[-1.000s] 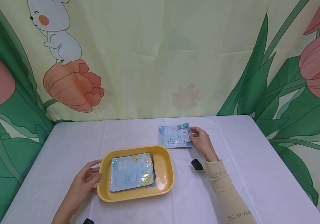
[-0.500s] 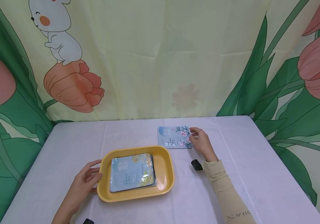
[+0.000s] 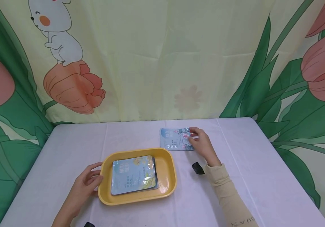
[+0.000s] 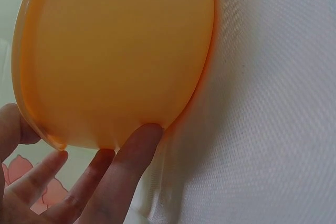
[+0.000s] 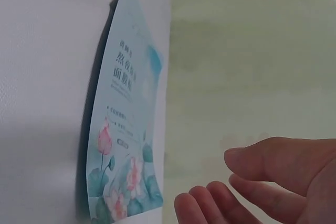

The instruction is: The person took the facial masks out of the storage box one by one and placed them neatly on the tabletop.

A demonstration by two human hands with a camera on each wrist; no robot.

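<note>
A blue face mask packet (image 3: pixel 174 139) with pink lotus flowers lies at the back of the table. My right hand (image 3: pixel 203 145) hovers over its right edge, thumb and fingers apart. In the right wrist view, a gap separates the fingertips from the face mask packet (image 5: pixel 123 114). Nearer to me stands a yellow tray (image 3: pixel 166 173). It holds a small stack of face mask packets (image 3: pixel 134 175), the top one light blue with yellow flowers. My left hand (image 3: pixel 84 186) rests its fingertips against the tray's left end. In the left wrist view, loosely extended fingers touch the outer wall of the tray (image 4: pixel 115 61).
A white cloth (image 3: pixel 230 195) covers the table. Behind its far edge hangs a printed curtain (image 3: pixel 139 63) with tulips and a white animal. A black wrist device (image 3: pixel 197 168) sits beside my right sleeve (image 3: pixel 225 189).
A second ago my right hand held the lotus packet's right edge; it has let go, and the packet lies flatter. The right hand has shifted slightly left over it. My left hand stays at the tray.
</note>
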